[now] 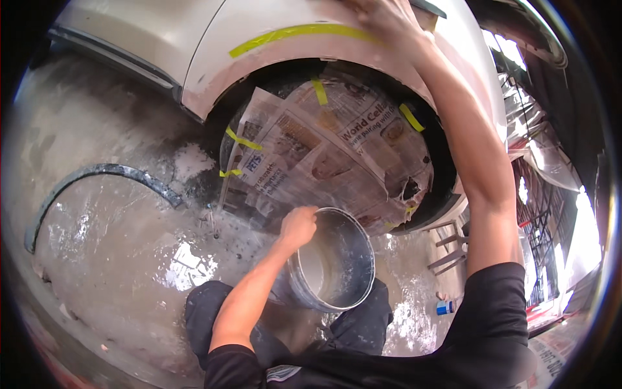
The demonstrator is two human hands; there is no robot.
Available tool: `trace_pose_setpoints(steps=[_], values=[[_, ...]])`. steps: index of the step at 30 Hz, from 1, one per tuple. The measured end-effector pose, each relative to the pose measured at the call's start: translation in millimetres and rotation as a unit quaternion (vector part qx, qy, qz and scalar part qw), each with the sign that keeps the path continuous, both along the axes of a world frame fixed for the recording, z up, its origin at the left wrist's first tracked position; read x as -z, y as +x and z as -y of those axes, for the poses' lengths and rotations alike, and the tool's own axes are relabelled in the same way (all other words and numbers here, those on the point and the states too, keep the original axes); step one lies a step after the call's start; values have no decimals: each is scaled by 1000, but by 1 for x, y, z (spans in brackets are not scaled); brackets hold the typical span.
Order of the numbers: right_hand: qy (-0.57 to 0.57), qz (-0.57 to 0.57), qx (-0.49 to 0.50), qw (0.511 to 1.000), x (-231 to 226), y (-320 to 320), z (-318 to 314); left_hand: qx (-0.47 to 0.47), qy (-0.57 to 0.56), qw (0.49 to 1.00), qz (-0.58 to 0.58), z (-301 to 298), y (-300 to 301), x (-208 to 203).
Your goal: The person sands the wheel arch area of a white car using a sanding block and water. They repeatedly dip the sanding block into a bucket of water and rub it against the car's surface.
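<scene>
Wet-sanding the wheel arch, one hand on the panel and one at the bucket

The car's fender [272, 48] arched just above the newspaper-masked wheel [324, 149], and the right hand [382, 16] lay flat against it at the top of the arch, fingers spread; whether that grip held a pad I could not tell. Below the wheel, the left hand [298, 227] was curled shut over the near rim of the metal bucket [343, 285]. Yellow tape [291, 34] ran along the arch edge. Left of the wheel, a loose black trim strip [97, 178] lay on the wet floor [129, 259]. To my eye, even, flat pressure that stayed clear of the tape would serve best.
</scene>
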State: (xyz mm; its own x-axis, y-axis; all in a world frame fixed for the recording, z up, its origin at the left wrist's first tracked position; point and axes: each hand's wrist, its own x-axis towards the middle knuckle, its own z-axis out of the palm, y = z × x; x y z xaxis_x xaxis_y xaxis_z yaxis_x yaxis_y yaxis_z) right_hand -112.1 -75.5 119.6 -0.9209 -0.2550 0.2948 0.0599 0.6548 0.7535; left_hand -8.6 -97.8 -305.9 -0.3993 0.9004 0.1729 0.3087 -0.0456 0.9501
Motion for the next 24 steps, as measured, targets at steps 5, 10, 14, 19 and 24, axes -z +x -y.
trace_pose_setpoints(steps=[5, 10, 14, 19, 24], values=[[113, -21, -72, 991, 10, 32, -66, -23, 12, 1000, 15, -7, -2, 16], [-50, -21, -2, 999, 10, 8, 3, -6, 10, 1000, -13, -3, 1, 4], [126, -56, -48, 989, 20, 22, -78, -3, 16, 1000, -8, -2, 2, 2], [73, -57, -58, 994, 22, 16, -69, -24, 21, 999, -12, -3, -2, 9], [-6, -72, 56, 996, 21, 11, -58, -23, 34, 999, -19, -2, 3, 6]])
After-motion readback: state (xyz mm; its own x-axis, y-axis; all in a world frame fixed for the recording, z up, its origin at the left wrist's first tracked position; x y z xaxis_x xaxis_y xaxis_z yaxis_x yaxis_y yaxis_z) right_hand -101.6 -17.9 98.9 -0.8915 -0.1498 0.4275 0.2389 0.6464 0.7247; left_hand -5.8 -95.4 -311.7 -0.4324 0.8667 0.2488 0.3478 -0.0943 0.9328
